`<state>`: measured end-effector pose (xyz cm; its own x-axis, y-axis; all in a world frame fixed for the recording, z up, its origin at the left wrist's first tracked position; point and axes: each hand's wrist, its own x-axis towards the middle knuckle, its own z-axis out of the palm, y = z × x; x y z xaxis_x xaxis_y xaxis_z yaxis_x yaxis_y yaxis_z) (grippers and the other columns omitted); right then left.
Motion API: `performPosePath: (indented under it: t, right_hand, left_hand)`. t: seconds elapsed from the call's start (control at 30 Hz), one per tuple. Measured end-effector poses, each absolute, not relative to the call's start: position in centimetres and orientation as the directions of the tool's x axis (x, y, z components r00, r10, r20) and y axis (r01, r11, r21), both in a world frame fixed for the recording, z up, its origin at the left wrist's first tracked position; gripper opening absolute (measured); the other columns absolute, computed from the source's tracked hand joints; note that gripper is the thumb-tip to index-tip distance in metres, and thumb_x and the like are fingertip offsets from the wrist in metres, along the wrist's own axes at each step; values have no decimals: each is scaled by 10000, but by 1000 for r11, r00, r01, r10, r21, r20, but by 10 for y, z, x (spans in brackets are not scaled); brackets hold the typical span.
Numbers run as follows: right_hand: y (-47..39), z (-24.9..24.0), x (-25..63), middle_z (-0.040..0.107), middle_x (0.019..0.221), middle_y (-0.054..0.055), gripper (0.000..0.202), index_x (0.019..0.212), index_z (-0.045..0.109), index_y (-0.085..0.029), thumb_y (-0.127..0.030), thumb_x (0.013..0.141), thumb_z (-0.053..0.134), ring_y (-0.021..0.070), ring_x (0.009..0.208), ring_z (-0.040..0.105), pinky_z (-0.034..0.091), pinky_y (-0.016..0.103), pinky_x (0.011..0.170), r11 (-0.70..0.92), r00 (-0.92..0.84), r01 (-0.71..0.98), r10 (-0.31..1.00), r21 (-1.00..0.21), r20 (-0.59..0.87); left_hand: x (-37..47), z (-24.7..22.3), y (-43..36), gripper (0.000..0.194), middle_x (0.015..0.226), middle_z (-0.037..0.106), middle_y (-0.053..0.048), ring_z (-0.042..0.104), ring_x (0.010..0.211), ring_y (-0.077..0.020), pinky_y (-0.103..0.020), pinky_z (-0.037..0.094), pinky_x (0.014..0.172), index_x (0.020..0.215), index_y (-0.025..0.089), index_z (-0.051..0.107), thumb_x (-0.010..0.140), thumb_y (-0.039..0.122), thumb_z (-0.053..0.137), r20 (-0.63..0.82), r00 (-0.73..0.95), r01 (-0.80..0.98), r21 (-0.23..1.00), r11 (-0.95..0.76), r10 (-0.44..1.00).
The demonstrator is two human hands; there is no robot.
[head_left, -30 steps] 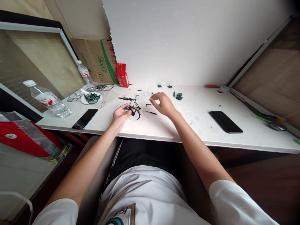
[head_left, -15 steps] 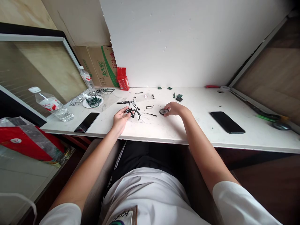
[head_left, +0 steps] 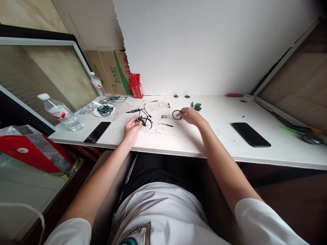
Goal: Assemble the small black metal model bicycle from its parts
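Note:
My left hand (head_left: 132, 129) is closed on a small black model bicycle frame (head_left: 143, 115), which has handlebars, a fork and a curved mudguard. It is held just over the white table, left of the middle. To the right, my right hand (head_left: 190, 115) pinches a small black spoked wheel (head_left: 176, 115) at its right edge. The wheel is tilted up so its round face shows. Between the two hands lie a small black bracket-like part (head_left: 164, 116) and a thin black rod (head_left: 167, 125), neither touched by a hand.
Behind lie a clear plastic piece (head_left: 155, 106) and several dark green parts (head_left: 197, 107). On the left are a white plate (head_left: 95, 113) of green pieces, a phone (head_left: 97, 132) and a water bottle (head_left: 61, 112). Another black phone (head_left: 250, 134) lies right. A red box (head_left: 137, 86) stands behind.
My right hand has raised the wheel from lying nearly flat to a tilted, face-on position. My left hand keeps the bicycle frame, tipped slightly. The camera view has shifted a little.

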<state>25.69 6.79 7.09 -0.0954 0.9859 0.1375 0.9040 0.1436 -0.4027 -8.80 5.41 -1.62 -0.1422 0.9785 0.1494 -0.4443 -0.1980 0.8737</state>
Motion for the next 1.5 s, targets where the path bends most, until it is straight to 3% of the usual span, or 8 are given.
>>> performPosePath:
  t: [0.13, 0.23, 0.43, 0.6, 0.83, 1.07, 1.27, 1.5]
  right_hand:
    - [66, 67, 231, 843, 938, 138, 250, 887, 684, -178, -279, 1107, 619, 224, 821, 778, 520, 289, 663, 239, -140, 655, 971, -716, 196]
    - [60, 63, 202, 854, 977, 129, 229, 914, 659, -181, -330, 1079, 714, 188, 760, 789, 519, 240, 564, 194, -122, 357, 980, -914, 160]
    - [44, 53, 156, 839, 881, 67, 378, 1142, 684, -194, -419, 935, 906, 166, 671, 781, 540, 217, 512, 101, -162, -61, 981, -993, 110]
    - [35, 37, 137, 817, 799, 23, 556, 1241, 665, -212, -508, 864, 947, 164, 620, 763, 536, 221, 495, 132, -286, -75, 947, -988, 148]
    - [32, 24, 129, 779, 733, 0, 671, 1053, 580, -240, -680, 748, 985, 191, 688, 787, 560, 228, 529, 92, -464, -32, 881, -995, 97]
    - [30, 26, 129, 785, 759, 4, 737, 1043, 574, -244, -729, 685, 999, 199, 747, 800, 579, 237, 563, 85, -440, -72, 891, -994, 108]
    - [32, 25, 129, 802, 866, 50, 675, 1007, 653, -213, -738, 728, 972, 162, 735, 761, 578, 231, 561, 136, -366, -72, 918, -988, 153]
    - [36, 21, 130, 746, 920, 35, 647, 1047, 697, -218, -673, 707, 1006, 188, 839, 751, 581, 230, 530, 151, -367, -89, 914, -984, 174]
  left_hand:
    - [-88, -14, 54, 573, 1236, 808, -130, 772, 1179, -211, -329, 533, 1049, 1273, 176, 744, 737, 92, 927, 102, -141, -497, 853, -159, 985]
    - [-88, -14, 55, 558, 1148, 825, -121, 766, 1195, -216, -348, 527, 1070, 1276, 182, 732, 761, 92, 924, 96, -125, -503, 852, -147, 987]
    - [-90, -15, 59, 529, 1122, 811, -87, 759, 1167, -193, -345, 547, 1060, 1255, 210, 735, 773, 66, 899, 77, -161, -515, 844, -151, 984]
    - [-89, -15, 58, 559, 1132, 793, -66, 754, 1144, -177, -330, 560, 1064, 1254, 214, 717, 755, 86, 934, 66, -194, -529, 833, -161, 979]
    - [-87, -12, 54, 575, 1199, 779, -63, 760, 1162, -195, -374, 577, 1117, 1220, 208, 681, 738, 138, 987, 83, -195, -513, 840, -174, 977]
    - [-83, -8, 52, 529, 1221, 793, -76, 757, 1188, -208, -369, 585, 1122, 1153, 192, 678, 726, 84, 969, 73, -214, -534, 826, -179, 974]
    - [-85, -12, 54, 557, 1233, 769, -76, 737, 1219, -211, -383, 572, 1131, 1140, 196, 654, 708, 143, 1002, 106, -176, -488, 854, -180, 979]
    - [-85, -9, 53, 534, 1180, 778, -77, 743, 1149, -195, -375, 582, 1104, 1139, 188, 656, 727, 111, 986, 82, -165, -537, 828, -160, 983]
